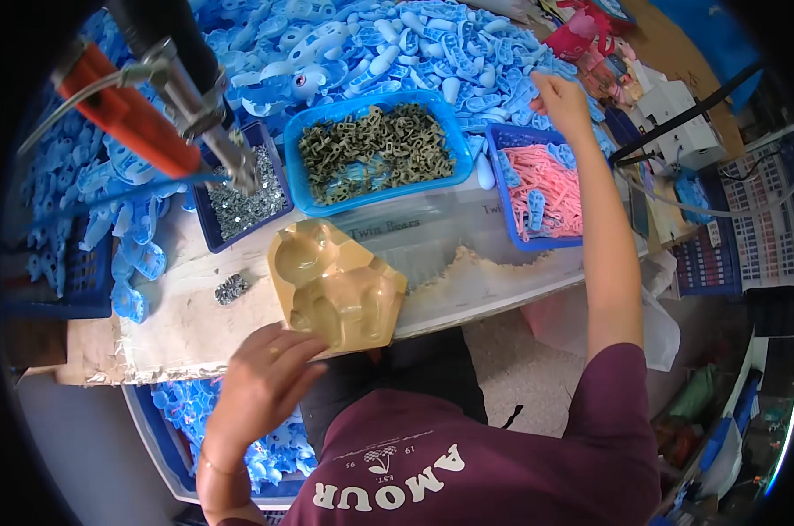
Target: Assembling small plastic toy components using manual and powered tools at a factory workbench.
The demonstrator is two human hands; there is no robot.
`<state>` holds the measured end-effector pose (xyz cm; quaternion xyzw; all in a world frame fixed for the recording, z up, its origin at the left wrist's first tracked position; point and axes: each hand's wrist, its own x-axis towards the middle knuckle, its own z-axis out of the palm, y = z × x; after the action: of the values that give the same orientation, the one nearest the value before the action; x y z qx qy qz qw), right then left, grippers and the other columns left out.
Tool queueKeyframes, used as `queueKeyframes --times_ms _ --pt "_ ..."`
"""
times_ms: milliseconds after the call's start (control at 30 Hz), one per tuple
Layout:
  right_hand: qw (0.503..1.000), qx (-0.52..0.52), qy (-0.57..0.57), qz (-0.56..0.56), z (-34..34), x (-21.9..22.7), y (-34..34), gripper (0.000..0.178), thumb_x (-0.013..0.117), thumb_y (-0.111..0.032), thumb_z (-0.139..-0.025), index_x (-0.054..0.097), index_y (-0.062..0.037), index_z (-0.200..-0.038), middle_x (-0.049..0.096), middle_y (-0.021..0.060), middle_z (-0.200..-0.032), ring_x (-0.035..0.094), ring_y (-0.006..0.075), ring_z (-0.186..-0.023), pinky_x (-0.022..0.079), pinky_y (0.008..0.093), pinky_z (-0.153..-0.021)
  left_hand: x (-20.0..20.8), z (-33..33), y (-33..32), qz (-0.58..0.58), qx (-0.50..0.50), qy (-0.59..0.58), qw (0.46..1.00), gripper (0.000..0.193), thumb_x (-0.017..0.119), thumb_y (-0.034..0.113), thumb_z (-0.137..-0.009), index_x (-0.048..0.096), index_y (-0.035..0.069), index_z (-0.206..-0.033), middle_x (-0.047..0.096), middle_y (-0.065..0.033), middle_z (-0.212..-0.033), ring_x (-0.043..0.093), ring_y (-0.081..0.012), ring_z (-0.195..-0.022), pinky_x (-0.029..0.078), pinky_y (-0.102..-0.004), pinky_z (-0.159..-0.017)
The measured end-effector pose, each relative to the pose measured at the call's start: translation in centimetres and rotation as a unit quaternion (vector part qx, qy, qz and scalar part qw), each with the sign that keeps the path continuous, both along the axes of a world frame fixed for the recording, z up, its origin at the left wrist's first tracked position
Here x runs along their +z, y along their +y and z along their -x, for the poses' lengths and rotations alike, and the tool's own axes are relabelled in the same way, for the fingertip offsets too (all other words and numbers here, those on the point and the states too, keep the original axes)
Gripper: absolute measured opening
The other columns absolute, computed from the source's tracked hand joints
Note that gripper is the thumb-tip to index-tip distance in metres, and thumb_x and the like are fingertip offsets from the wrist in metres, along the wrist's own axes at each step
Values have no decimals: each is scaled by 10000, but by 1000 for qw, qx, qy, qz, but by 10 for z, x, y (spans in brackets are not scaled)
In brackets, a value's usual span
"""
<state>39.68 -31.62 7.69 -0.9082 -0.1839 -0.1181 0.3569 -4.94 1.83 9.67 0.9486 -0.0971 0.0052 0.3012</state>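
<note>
My left hand (272, 375) is at the table's front edge, by the near left corner of a tan moulded plastic jig (348, 294) with rounded hollows. Its fingers are loosely bent with the thumb apart, and nothing shows in them. My right hand (560, 103) reaches far right over a big heap of light-blue plastic toy parts (397, 53). The fingers there are curled together; whatever they may hold is hidden. Below that forearm sits a blue basket (521, 243) of pink plastic strips (546, 188), with a few blue pieces on top.
A blue tub (327, 209) holds small dark greenish clips. Left of it is a tray (206, 223) of screws; a small screw pile (231, 288) lies nearer. An orange-handled powered screwdriver (125, 110) hangs at upper left. Under the table stands a crate (156, 438) of blue parts.
</note>
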Motion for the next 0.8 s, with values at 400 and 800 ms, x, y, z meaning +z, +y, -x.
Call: queueKeyframes --times_ms 400,800 --pt "815 288 503 -4 199 -1 70 404 604 -419 -1035 747 -48 -962 719 37 -768 667 106 -625 535 258 -603 -61 -87 -95 -12 -65 -264 962 499 798 112 -827 655 75 -1304 660 -107 -1323 699 -259 -1022 601 -355 -817" --pt "952 130 -157 229 -10 -55 51 266 735 -96 -853 732 -133 -1117 672 98 -1061 664 331 -1020 543 419 -848 -73 -51 -78 -26 -14 -279 960 441 813 141 -825 691 87 -1245 704 -58 -1230 705 -201 -964 606 -323 -794"
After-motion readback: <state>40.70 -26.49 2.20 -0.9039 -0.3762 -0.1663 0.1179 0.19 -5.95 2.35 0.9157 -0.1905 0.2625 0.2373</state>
